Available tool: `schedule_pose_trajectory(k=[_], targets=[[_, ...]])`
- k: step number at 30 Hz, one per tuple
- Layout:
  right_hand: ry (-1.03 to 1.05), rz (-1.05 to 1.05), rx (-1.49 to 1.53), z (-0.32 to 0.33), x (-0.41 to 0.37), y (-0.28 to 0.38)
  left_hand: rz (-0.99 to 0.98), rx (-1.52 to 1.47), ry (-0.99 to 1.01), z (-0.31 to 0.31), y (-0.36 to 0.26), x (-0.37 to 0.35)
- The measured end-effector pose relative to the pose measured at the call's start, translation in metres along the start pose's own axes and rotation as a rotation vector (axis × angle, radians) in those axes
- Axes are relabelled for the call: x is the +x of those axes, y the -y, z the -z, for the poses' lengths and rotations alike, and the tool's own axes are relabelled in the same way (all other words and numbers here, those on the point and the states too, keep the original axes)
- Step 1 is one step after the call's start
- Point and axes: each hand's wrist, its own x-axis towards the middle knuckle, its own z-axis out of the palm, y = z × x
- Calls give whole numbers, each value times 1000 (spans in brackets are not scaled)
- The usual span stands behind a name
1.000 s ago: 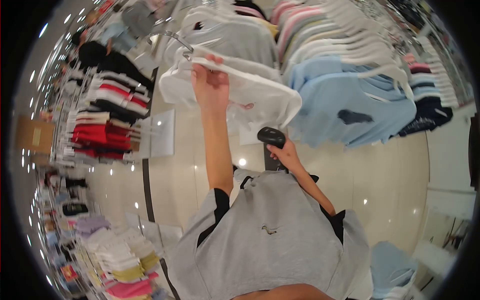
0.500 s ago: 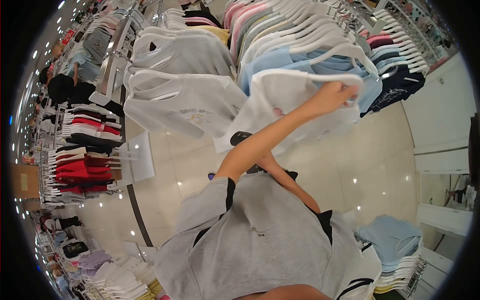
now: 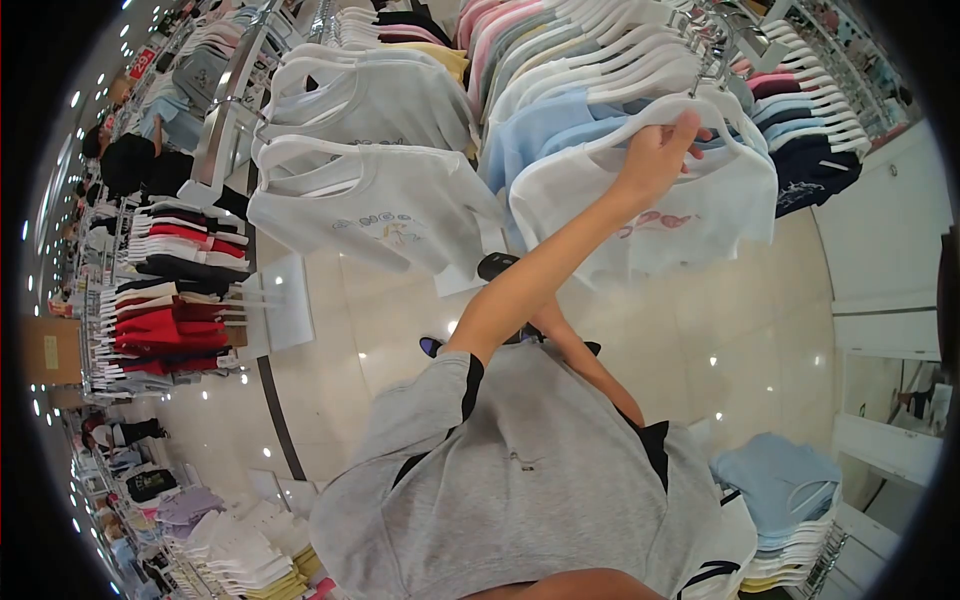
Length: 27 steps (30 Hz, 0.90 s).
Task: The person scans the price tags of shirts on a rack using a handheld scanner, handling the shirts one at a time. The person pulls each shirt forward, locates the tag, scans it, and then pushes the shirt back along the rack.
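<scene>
My left hand (image 3: 660,158) reaches across to the front right of the rack, its fingers closed on a white hanger (image 3: 612,135). A white T-shirt (image 3: 715,205) with a pink print hangs from that hanger. The hanger's hook is up at the metal rail. Pale blue T-shirts (image 3: 540,130) hang right behind it. My right hand is mostly hidden behind my left forearm; only the right forearm and wrist (image 3: 548,316) show. To the left hangs a white T-shirt (image 3: 400,205) with a small coloured print.
A metal rack arm (image 3: 222,145) juts out at the left. Dark and coloured shirts (image 3: 815,165) hang at the right. Red and black garments (image 3: 170,330) fill a left rack. Beside me at lower right hang blue shirts (image 3: 780,480). A person in black (image 3: 130,170) is at far left.
The white T-shirt on its hanger has swung upright against the rack, its pink print now showing more. My left hand has moved slightly up and left with the hanger.
</scene>
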Motion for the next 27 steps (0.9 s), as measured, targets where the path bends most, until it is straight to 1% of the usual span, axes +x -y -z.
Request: schedule_pose_trajectory(k=[2, 4, 5, 7, 8, 9, 10, 11, 13, 14, 15, 16, 17, 21, 23, 24, 26, 27], targets=[[-10, 46, -107, -4, -2, -3, -28, 10, -18, -3, 3, -3], [16, 22, -59, -3, -2, -8, 23, 65, 106, -6, 8, -9], [49, 0, -17, -3, -4, -10, 31, 64, 111, -10, 10, -9], [37, -33, -9, -2, -7, -9, 204, 332, 202, -24, 1, -7], [31, -60, -3, 0, -6, -9, 200, 326, 207, -29, 8, -1], [26, -63, -11, -1, -7, -8, 151, 349, 209, -34, 21, 10], [-11, -20, -12, -3, -7, -5, 102, 370, 210, -40, 25, 17], [-50, 26, -14, -1, -8, -2, 99, 361, 216, -43, 30, 21], [-71, 41, -64, 8, -12, 2, 79, 320, 135, -49, 29, 27], [-82, 53, -105, 10, -14, 4, 84, 317, 147, -49, 29, 30], [-95, 55, -104, 14, -15, 0, 24, 228, 107, -49, 26, 34], [-87, -15, -71, 19, -15, -3, -34, 140, 64, -49, 23, 36], [-77, -83, -38, 23, -16, -7, -84, 162, 45, -47, 20, 36], [-116, -140, 15, 28, -14, -4, -77, 170, 28, -35, 18, 26], [-194, 115, -98, 25, -9, -11, -36, 128, -37, -24, 20, 10], [-180, 113, -95, 24, -9, -20, -40, 133, -51, -15, 29, 5], [-153, 206, -185, 25, -5, -38, -49, -166, -32, 6, 44, -4], [-128, 206, -177, 25, -4, -28, -7, -159, -55, 16, 35, -16]])
